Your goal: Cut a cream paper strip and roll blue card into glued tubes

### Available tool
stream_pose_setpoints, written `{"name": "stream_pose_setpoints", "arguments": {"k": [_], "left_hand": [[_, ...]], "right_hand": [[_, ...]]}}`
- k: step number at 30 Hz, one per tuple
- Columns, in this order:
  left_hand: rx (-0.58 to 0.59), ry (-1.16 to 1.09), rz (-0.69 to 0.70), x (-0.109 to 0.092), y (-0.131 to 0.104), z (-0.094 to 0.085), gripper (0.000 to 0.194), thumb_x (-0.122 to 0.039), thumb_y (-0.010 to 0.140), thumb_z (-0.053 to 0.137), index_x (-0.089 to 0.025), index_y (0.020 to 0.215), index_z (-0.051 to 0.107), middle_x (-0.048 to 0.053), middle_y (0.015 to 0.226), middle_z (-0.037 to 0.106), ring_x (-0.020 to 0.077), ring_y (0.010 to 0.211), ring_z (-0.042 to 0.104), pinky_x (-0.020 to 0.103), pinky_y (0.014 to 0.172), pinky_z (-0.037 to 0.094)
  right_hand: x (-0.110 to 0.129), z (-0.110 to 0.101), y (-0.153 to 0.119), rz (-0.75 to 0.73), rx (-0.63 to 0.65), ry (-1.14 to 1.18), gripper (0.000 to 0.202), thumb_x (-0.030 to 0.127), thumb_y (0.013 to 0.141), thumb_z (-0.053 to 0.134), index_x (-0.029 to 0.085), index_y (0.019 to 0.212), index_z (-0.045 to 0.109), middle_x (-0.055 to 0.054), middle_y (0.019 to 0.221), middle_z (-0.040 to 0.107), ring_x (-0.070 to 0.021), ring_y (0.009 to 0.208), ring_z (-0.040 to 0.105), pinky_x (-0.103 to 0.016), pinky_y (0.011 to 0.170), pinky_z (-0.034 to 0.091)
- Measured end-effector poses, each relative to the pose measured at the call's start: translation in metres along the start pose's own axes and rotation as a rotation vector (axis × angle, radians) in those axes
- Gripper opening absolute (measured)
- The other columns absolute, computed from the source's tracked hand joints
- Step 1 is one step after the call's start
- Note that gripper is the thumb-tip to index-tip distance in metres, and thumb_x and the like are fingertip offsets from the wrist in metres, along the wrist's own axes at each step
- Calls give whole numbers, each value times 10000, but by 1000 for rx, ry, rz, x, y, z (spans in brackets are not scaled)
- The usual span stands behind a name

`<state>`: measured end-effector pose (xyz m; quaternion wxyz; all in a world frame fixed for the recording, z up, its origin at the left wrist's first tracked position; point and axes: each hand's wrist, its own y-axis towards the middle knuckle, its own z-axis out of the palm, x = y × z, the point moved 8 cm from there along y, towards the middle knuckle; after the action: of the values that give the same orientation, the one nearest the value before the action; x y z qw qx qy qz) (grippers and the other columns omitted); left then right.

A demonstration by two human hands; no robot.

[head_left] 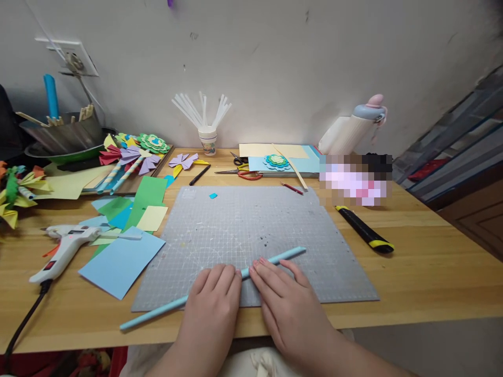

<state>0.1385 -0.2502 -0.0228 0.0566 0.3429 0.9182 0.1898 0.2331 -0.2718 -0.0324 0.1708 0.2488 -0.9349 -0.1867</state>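
A thin light-blue paper tube [155, 313] lies slantwise over the front of the grey cutting mat [322, 277], its left end out past the mat and its right end higher up. My left hand [215, 303] is curled over the middle of the tube, fingers together. Just to the right, my right hand [285, 298] presses on the tube with fingers bent over it, thumb side hidden. A short stretch of tube shows between the two hands. A small blue paper scrap [212, 196] lies at the mat's upper left.
At left are a glue gun [65, 248], a light-blue sheet [122, 262] and paper flowers [135, 157]. Behind the mat stand a cup of white sticks [207, 141], scissors [236, 170] and a pencil [292, 188]. A black-yellow cutter [363, 229] and a bottle [356, 131] are right.
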Motion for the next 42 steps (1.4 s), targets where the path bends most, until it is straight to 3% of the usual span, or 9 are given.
{"name": "stream_pose_setpoints", "arguments": {"k": [4, 8, 13, 18, 22, 26, 32, 37, 42], "left_hand": [[37, 76, 13, 3, 3, 5, 302, 8, 810, 426, -107, 1003, 628, 78, 900, 641, 232, 854, 546, 355, 745, 365], [32, 94, -12, 12, 9, 8, 204, -88, 876, 470, -141, 994, 628, 60, 883, 649, 222, 851, 560, 350, 738, 361], [62, 12, -90, 24, 14, 12, 145, -143, 894, 509, -174, 963, 633, 31, 846, 631, 205, 822, 558, 341, 734, 350], [76, -32, -95, 25, 13, 12, 161, -147, 909, 485, -180, 965, 632, 29, 837, 622, 198, 815, 546, 338, 731, 345], [83, -24, -92, 24, 12, 14, 165, -160, 915, 480, -180, 973, 633, 32, 837, 625, 201, 820, 545, 343, 736, 344], [98, -36, -109, 30, 16, 14, 175, -184, 920, 477, -193, 966, 646, 38, 845, 637, 214, 824, 556, 359, 753, 349], [-260, -43, -186, 39, 13, -31, 255, -141, 881, 485, -202, 1076, 638, 94, 1066, 644, 239, 992, 554, 398, 857, 345], [38, -84, -132, 12, 4, 0, 369, -337, 894, 497, -199, 1225, 583, 84, 1214, 626, 256, 1108, 527, 425, 961, 296], [160, -141, -73, 8, -2, 17, 424, -381, 892, 503, -314, 1311, 506, 12, 1271, 586, 242, 1166, 480, 441, 1014, 247]], "right_hand": [[-6, 6, 9, 27, 55, -8, 413, 183, 921, 436, 146, 1325, 513, -58, 1335, 569, -188, 1267, 464, -418, 1097, 260], [-13, 11, 20, 28, 147, 40, 443, 131, 913, 402, 134, 1347, 491, -75, 1351, 552, -199, 1280, 456, -462, 1113, 299], [-35, 14, 34, 54, 272, 324, 429, 124, 935, 366, 160, 1343, 496, -74, 1378, 522, -180, 1295, 446, -463, 1131, 278], [-68, 8, 46, 199, 191, 508, 319, 130, 907, 485, 182, 1192, 619, -78, 1244, 627, -174, 1176, 546, -384, 1014, 419], [-63, 11, 52, 70, 233, 391, 173, 130, 841, 626, 186, 996, 679, -60, 1021, 648, -183, 993, 572, -348, 877, 449], [-59, 14, 55, 16, 245, 349, 81, 153, 873, 596, 190, 917, 653, -31, 898, 620, -171, 887, 554, -309, 785, 436], [-76, -2, 64, 167, 112, 330, 135, 153, 930, 467, 176, 978, 590, -55, 958, 586, -168, 861, 556, -293, 746, 438], [-94, -29, 61, 333, -78, 335, 108, 183, 898, 505, 195, 918, 610, -38, 887, 596, -178, 815, 565, -295, 714, 432], [-98, -25, 58, 407, -66, 459, 122, 217, 890, 503, 192, 867, 620, -27, 852, 597, -146, 679, 559, -277, 617, 420]]}}
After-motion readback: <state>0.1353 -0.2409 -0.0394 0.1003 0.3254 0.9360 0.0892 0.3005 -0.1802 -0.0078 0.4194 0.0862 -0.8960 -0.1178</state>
